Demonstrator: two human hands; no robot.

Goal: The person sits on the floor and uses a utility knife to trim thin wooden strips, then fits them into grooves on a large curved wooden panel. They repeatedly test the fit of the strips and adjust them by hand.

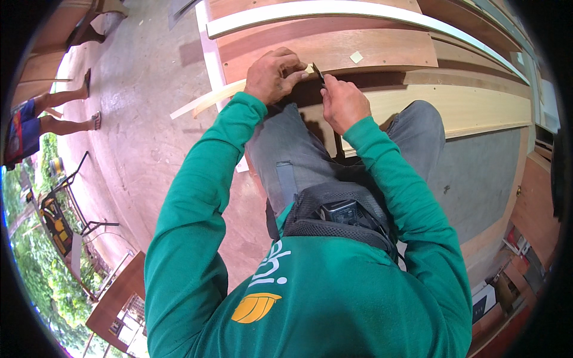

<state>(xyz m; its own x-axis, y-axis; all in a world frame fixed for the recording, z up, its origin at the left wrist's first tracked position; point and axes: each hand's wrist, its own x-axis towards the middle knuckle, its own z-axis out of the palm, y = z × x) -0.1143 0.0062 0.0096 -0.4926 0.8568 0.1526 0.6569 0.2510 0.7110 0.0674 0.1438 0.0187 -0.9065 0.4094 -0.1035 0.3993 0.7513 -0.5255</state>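
Pale smooth wooden strip (209,98), matt.

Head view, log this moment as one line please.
left hand: grips pale wood strip | right hand: holds small dark blade at strip | reddish wood panel behind

Left hand (273,74) grips pale wood strip (210,98) at its end, fingers curled over. Right hand (343,104) holds dark blade (318,73) w/ tip touching strip. Both over reddish wood panel (382,51).

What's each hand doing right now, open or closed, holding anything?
Left hand: closed on the pale wooden strip.
Right hand: closed on a small dark blade tool, tip at the strip.
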